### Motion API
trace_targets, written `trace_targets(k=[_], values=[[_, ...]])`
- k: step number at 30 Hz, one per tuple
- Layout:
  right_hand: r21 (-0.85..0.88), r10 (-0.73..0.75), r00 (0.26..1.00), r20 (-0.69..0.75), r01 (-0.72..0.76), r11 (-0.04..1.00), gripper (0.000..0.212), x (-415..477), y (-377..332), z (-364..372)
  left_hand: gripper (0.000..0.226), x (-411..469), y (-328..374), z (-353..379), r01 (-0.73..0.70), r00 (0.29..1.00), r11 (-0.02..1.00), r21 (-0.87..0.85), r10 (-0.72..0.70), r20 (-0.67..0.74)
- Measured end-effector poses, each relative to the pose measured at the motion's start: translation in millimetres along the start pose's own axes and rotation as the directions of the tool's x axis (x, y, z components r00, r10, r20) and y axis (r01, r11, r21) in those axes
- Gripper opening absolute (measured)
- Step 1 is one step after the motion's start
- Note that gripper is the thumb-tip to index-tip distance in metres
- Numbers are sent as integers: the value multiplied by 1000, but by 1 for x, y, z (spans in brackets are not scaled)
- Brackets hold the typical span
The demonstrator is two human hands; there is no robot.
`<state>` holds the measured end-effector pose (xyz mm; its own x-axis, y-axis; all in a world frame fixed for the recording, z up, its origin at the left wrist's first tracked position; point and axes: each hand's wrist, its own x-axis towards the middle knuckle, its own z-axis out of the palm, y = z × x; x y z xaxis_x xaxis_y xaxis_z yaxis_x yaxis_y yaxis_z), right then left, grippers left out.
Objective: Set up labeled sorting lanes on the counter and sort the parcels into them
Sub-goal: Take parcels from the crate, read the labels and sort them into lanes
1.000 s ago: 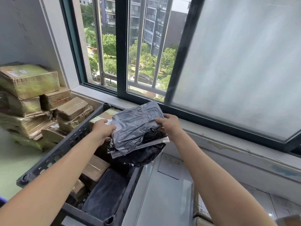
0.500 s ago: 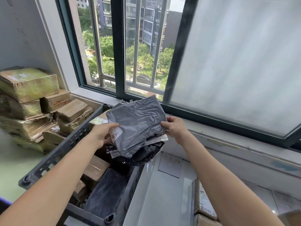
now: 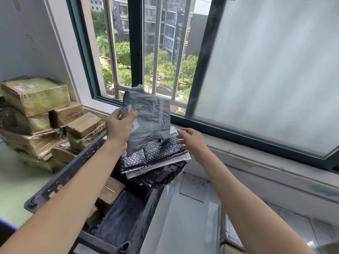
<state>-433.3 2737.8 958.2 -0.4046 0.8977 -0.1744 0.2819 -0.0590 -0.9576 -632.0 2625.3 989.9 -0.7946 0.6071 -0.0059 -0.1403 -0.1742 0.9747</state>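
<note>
Left hand: grip clenched on the left edge of the grey mailer, held upright above the dark crate, in front of the window. Fingers partly hid its white sticker.

Right hand: grip released, fingers spread, hovering just over the bubble-wrap parcel. That parcel lay on a black bag, both overhanging the crate's right edge.

Handwritten lane label lay on the desk, just beside the crate.

Risks, as judged:
- A one-handed edge pinch on slick film could slip and drop the mailer back into the crate.
- A nudge from the right hand could tip the overhanging pile onto the lane label.
- With its sticker unread, the mailer could go in the wrong lane.
</note>
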Motion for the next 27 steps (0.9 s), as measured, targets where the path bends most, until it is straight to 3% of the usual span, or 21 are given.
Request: trace_targets(k=[2,4,7,10,12,13,17,21,22,25,27], values=[[90,0,996,95,-9,996,31,-5,-13,5,13,-13,3,11,-210,977,963,168,202,65],[253,30,978,204,-83,964,49,-8,-27,7,16,-31,2,20,-429,899,844,322,365,241],[447,28,931,365,-201,872,79,-10,-40,2,36,-54,-8,28,-736,677,522,431,563,474],[581,-2,872,490,-326,746,92,-12,-46,-11,37,-68,-15,31,-887,443,209,412,643,625],[635,-7,837,547,-410,655,92,-15,-46,-22,33,-71,-20,30,-925,337,91,369,646,685],[634,-5,841,541,-404,659,85,-14,-43,-27,32,-72,-23,29,-935,303,58,349,641,705],[620,-14,867,499,-346,704,70,-17,-33,-40,41,-76,-32,27,-952,223,-33,304,603,766],[683,-70,857,510,-354,639,84,-22,-31,-60,46,-75,-36,23,-947,172,-121,297,591,788],[662,-30,877,480,-340,668,76,-23,-31,-63,47,-74,-38,22,-945,163,-137,296,587,793],[504,100,943,318,-258,825,22,-20,-30,-66,51,-75,-42,22,-942,157,-163,294,559,814],[463,125,960,252,-233,855,7,-19,-27,-67,48,-75,-44,22,-944,173,-140,300,564,808]])
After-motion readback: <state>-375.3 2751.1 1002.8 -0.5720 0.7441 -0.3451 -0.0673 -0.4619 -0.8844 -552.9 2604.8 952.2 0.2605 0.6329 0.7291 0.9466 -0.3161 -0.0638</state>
